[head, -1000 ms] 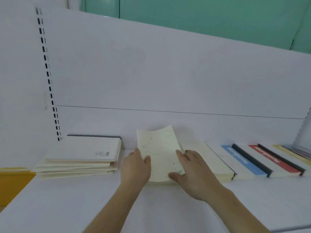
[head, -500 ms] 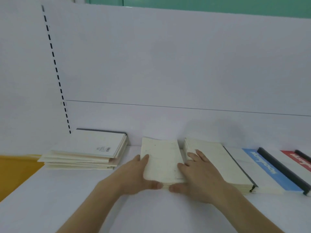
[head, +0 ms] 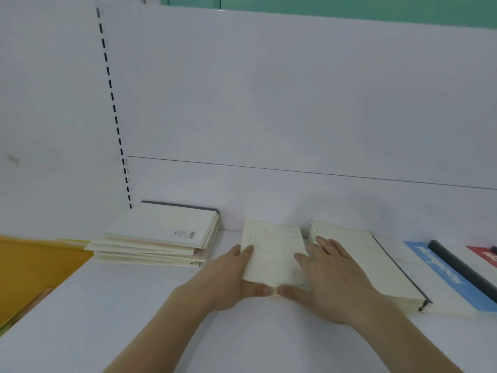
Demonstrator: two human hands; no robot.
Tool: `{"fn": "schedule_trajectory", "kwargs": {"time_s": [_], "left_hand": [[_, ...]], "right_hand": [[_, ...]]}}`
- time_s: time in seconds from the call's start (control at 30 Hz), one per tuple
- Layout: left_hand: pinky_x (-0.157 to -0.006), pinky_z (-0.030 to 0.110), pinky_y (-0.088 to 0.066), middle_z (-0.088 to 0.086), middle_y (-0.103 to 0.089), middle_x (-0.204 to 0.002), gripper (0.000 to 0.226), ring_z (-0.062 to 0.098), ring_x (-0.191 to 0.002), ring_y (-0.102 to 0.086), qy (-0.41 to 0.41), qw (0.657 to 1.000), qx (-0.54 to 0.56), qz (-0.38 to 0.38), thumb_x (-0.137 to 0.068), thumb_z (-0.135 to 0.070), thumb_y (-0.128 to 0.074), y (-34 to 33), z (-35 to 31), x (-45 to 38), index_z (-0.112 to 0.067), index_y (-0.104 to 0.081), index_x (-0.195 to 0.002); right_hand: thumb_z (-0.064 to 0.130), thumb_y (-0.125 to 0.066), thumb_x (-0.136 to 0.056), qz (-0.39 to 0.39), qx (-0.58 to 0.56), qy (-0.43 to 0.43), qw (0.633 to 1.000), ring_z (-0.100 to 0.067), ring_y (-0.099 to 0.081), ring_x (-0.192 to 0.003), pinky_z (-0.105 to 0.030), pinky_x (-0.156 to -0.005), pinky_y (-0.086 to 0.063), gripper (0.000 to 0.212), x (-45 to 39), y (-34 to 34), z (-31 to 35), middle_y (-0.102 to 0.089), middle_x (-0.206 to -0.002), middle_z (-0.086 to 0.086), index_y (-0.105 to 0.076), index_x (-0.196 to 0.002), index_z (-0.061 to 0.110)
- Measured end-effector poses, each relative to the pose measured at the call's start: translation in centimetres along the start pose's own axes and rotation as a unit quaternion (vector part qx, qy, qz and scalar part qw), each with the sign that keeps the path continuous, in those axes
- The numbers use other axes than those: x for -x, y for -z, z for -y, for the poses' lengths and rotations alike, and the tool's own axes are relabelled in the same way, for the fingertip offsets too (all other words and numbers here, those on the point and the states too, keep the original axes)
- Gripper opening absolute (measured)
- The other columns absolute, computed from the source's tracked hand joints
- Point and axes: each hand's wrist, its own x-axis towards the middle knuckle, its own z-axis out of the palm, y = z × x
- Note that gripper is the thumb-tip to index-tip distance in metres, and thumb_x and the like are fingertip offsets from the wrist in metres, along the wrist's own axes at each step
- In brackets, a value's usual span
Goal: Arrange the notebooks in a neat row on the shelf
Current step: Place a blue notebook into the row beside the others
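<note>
A cream notebook stack [head: 271, 249] lies flat in the middle of the white shelf [head: 134, 305]. My left hand [head: 228, 275] grips its left edge and near corner, thumb along the front. On the other side my right hand [head: 330, 275] holds the right edge, its fingers resting partly on the neighbouring cream notebook stack [head: 376, 262]. Further right lie a blue-covered notebook [head: 443, 275] and a red one [head: 484, 257], each with a dark spine. A loose, uneven pile of cream notebooks [head: 161, 238] sits at the left.
The white back panel [head: 269, 103] rises right behind the notebooks, with a slotted upright [head: 113, 103] at the left. A yellow surface [head: 32, 270] lies lower, beyond the shelf's left end. Bare shelf stretches in front of my hands.
The top cover that was curled up has been pressed flat. Both hands have slid to the stack's near corners, thumbs meeting at the front edge. The view has shifted left and closer.
</note>
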Motion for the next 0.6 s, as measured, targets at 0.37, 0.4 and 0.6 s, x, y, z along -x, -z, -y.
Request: {"fn": "schedule_trajectory", "kwargs": {"time_s": [0.37, 0.4, 0.6], "left_hand": [[-0.110, 0.042, -0.036, 0.002, -0.056, -0.139, 0.072, 0.027, -0.134, -0.047, 0.024, 0.949, -0.142, -0.281, -0.085, -0.071, -0.049, 4.4, 8.6, 3.9, -0.020, -0.054, -0.136], [-0.117, 0.047, -0.025, 0.006, -0.044, -0.150, 0.083, 0.031, -0.144, -0.033, 0.065, 0.951, -0.171, -0.250, -0.085, -0.075, -0.039, 4.6, 9.8, 4.0, -0.020, -0.044, -0.145], [-0.120, 0.048, -0.021, 0.003, -0.040, -0.152, 0.096, 0.029, -0.146, -0.027, 0.074, 0.961, -0.190, -0.187, -0.076, -0.073, -0.001, 5.1, 14.7, 5.2, -0.021, -0.041, -0.146]], "right_hand": [[0.047, -0.026, -0.099, -0.128, -0.147, 0.082, 0.977, -0.018, -0.007, -0.148, -0.032, -0.121, -0.010, 0.061, -8.2, 1.4, 12.2, -0.018, -0.160, -0.002, -0.024, -0.152, 0.015], [0.045, -0.029, -0.100, -0.115, -0.144, 0.088, 0.979, -0.019, -0.005, -0.149, -0.033, -0.121, -0.009, 0.062, -8.9, 1.2, 13.2, -0.014, -0.161, -0.004, -0.021, -0.152, 0.014], [0.043, -0.038, -0.099, -0.087, -0.084, 0.114, 0.986, -0.024, -0.041, -0.133, -0.040, -0.112, -0.029, 0.046, -11.8, 0.0, 16.8, -0.051, -0.139, -0.004, -0.049, -0.135, 0.017]]}}
